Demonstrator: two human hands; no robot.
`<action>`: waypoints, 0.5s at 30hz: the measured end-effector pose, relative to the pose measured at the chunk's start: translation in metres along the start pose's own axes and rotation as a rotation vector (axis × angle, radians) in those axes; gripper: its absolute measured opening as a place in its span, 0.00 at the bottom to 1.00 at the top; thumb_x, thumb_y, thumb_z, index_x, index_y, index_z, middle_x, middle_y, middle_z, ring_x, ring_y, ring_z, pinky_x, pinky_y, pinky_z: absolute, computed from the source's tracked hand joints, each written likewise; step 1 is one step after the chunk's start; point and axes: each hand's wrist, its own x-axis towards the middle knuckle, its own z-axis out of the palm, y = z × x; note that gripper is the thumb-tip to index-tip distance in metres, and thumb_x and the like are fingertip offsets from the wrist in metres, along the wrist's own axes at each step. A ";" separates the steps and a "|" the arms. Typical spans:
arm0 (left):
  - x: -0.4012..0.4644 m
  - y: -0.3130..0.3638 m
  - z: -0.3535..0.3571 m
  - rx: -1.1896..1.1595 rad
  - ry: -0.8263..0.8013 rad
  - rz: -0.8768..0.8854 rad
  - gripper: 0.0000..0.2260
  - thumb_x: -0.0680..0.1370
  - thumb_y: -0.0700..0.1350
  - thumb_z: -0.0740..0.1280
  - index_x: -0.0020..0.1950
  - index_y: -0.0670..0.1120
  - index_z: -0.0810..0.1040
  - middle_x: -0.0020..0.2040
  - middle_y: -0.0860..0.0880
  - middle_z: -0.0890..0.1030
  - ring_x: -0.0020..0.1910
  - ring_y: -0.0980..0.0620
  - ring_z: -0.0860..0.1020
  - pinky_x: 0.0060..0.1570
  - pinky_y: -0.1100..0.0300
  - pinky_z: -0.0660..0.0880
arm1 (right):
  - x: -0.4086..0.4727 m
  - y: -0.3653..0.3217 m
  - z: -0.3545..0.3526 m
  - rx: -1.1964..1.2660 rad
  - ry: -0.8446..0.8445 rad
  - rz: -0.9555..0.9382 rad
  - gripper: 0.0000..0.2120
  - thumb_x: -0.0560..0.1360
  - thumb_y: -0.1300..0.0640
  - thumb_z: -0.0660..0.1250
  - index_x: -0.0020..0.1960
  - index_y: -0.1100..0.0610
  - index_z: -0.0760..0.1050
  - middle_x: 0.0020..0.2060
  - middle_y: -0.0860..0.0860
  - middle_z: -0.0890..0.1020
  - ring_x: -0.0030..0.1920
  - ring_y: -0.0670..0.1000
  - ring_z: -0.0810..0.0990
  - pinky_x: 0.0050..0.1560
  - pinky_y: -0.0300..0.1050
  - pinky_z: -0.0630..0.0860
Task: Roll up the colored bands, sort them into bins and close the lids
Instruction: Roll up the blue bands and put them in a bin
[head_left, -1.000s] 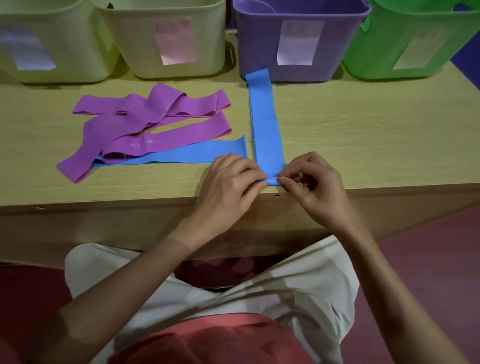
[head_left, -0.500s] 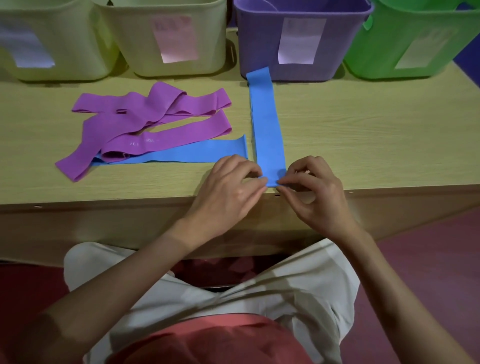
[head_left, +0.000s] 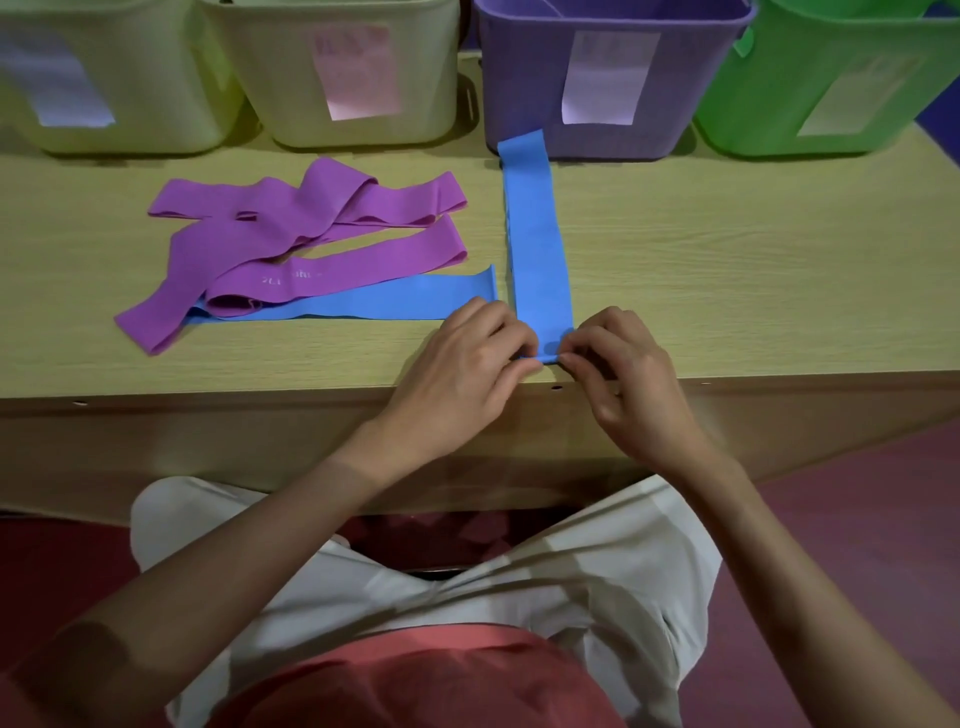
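A blue band (head_left: 535, 244) lies straight on the wooden table (head_left: 753, 270), running from the purple bin (head_left: 613, 78) toward me. Its near end is folded over at the table's front edge. My left hand (head_left: 462, 374) and my right hand (head_left: 628, 379) pinch that folded end from either side. A second blue band (head_left: 379, 301) lies flat to the left, partly under a pile of purple bands (head_left: 291, 234).
Two pale yellow bins (head_left: 130, 78) (head_left: 337, 78) stand at the back left and a green bin (head_left: 831, 88) at the back right, each with a paper label. No lids show. The table's front edge runs just under my hands.
My fingers have shifted slightly on the near end of the blue band, turning the fold a little further. The band and the other things lie where they were.
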 end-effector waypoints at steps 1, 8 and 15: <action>0.000 0.001 0.001 -0.008 0.006 -0.015 0.06 0.78 0.44 0.67 0.46 0.42 0.77 0.44 0.48 0.75 0.44 0.48 0.72 0.45 0.56 0.70 | 0.000 -0.001 0.000 0.023 -0.007 0.031 0.03 0.77 0.63 0.66 0.47 0.61 0.78 0.42 0.49 0.74 0.43 0.46 0.70 0.43 0.35 0.65; 0.003 0.008 0.007 -0.050 0.062 -0.164 0.05 0.78 0.43 0.66 0.46 0.42 0.78 0.41 0.48 0.77 0.40 0.52 0.70 0.42 0.61 0.66 | 0.004 -0.009 0.001 0.118 0.014 0.194 0.02 0.77 0.61 0.66 0.49 0.57 0.74 0.37 0.46 0.74 0.37 0.43 0.71 0.39 0.32 0.66; 0.013 0.026 0.003 -0.116 0.108 -0.543 0.06 0.74 0.47 0.71 0.46 0.46 0.77 0.37 0.55 0.80 0.37 0.56 0.73 0.37 0.62 0.64 | 0.004 -0.016 0.006 0.035 0.135 0.263 0.04 0.74 0.60 0.70 0.43 0.58 0.75 0.36 0.49 0.76 0.34 0.48 0.72 0.35 0.35 0.66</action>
